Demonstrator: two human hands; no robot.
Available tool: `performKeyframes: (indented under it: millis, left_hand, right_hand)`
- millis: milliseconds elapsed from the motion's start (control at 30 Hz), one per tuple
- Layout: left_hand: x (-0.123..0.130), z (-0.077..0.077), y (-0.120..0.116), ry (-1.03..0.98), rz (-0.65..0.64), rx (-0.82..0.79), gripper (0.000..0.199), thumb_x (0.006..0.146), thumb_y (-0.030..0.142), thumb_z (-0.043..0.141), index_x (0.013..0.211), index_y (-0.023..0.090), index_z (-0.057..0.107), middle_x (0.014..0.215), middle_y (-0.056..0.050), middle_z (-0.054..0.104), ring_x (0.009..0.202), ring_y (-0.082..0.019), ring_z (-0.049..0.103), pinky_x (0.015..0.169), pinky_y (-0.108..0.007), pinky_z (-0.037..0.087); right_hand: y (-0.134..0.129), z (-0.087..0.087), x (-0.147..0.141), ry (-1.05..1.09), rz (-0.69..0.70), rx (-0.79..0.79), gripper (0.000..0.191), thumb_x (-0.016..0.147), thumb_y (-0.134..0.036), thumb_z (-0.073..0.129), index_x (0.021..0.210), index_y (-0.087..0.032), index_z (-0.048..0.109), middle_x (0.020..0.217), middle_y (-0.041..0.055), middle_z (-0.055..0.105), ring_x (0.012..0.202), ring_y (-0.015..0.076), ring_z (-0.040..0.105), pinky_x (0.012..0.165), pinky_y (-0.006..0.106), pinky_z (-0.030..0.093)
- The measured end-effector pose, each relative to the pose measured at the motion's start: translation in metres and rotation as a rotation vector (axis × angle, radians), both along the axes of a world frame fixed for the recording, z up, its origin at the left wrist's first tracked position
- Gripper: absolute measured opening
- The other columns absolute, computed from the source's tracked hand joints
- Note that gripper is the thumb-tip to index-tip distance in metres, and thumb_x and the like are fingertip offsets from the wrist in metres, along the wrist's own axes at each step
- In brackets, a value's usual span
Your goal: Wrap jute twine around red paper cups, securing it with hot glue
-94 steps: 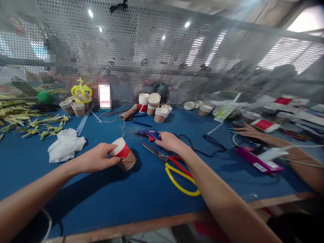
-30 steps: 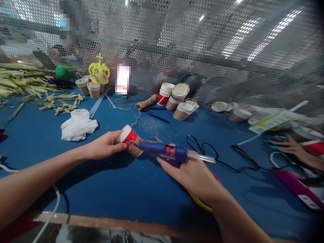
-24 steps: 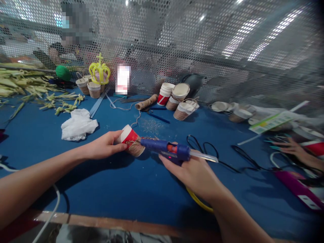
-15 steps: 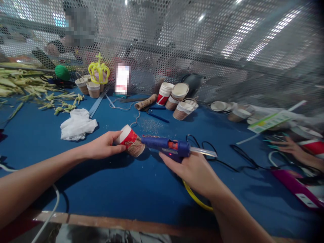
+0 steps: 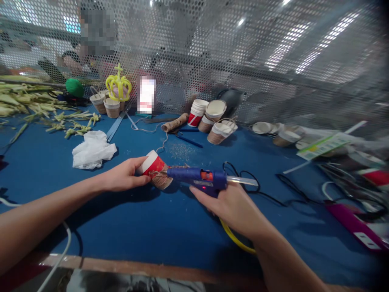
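Observation:
My left hand (image 5: 129, 174) is closed around the rim end of a red and white paper cup (image 5: 152, 162), which lies tilted above the table. Brown twine (image 5: 162, 181) is wound round the cup's lower part. A strand of twine runs from behind the cup to a roll of twine (image 5: 175, 123). In my right hand (image 5: 231, 202) is a blue glue gun (image 5: 194, 176) with a clear glue stick (image 5: 243, 180) poking out of its back. Its tip points left at the twine-wrapped side of the cup; whether it touches, I cannot tell.
A white crumpled cloth (image 5: 93, 150) lies left, before twine-wrapped cups (image 5: 112, 108) and a yellow crown (image 5: 119, 87). More cups (image 5: 217, 133) stand at the back. Black cable (image 5: 258, 182) and a purple power strip (image 5: 349, 223) are right. A perforated metal screen (image 5: 188, 44) closes the back.
The glue gun has shifted slightly left and down across the wrapped side of the cup. Another person's hand at the right has left the view.

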State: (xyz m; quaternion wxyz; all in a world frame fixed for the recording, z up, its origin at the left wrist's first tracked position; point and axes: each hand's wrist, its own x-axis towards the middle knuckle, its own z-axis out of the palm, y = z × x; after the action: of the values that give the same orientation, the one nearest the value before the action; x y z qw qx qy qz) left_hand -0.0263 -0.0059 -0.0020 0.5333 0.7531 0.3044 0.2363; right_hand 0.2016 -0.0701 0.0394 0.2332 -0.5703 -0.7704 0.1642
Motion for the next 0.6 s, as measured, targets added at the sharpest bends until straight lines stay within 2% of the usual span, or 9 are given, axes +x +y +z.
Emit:
performKeyframes:
  millis: [167, 367, 600]
  left_hand:
    - [-0.0001, 0.001, -0.001, 0.037, 0.006, 0.016, 0.041, 0.076, 0.019, 0.051, 0.114, 0.007, 0.045, 0.106, -0.013, 0.06, 0.089, -0.021, 0.057, 0.079, -0.034, 0.044]
    - [-0.0012, 0.0004, -0.0003, 0.039, 0.001, 0.057, 0.041, 0.076, 0.019, 0.051, 0.114, 0.009, 0.045, 0.104, -0.01, 0.061, 0.088, -0.02, 0.057, 0.078, -0.032, 0.044]
    - [-0.0009, 0.0019, -0.0009, 0.053, -0.003, 0.065, 0.04, 0.076, 0.018, 0.05, 0.114, 0.008, 0.045, 0.106, -0.011, 0.06, 0.089, -0.02, 0.056, 0.079, -0.032, 0.044]
  right_hand:
    - [0.0017, 0.0024, -0.0008, 0.021, -0.014, 0.029, 0.015, 0.075, -0.025, 0.047, 0.062, -0.019, 0.051, 0.055, -0.0012, 0.055, 0.05, 0.0125, 0.049, 0.051, 0.025, 0.041]
    - [-0.0007, 0.0034, -0.0005, 0.025, -0.013, -0.027, 0.03, 0.076, -0.026, 0.049, 0.047, -0.022, 0.041, 0.038, -0.0045, 0.046, 0.041, 0.0115, 0.046, 0.047, 0.024, 0.039]
    - [-0.0007, 0.0037, -0.0005, 0.053, -0.035, -0.059, 0.035, 0.076, -0.026, 0.051, 0.042, -0.022, 0.04, 0.036, -0.0047, 0.046, 0.038, 0.0105, 0.045, 0.046, 0.024, 0.039]
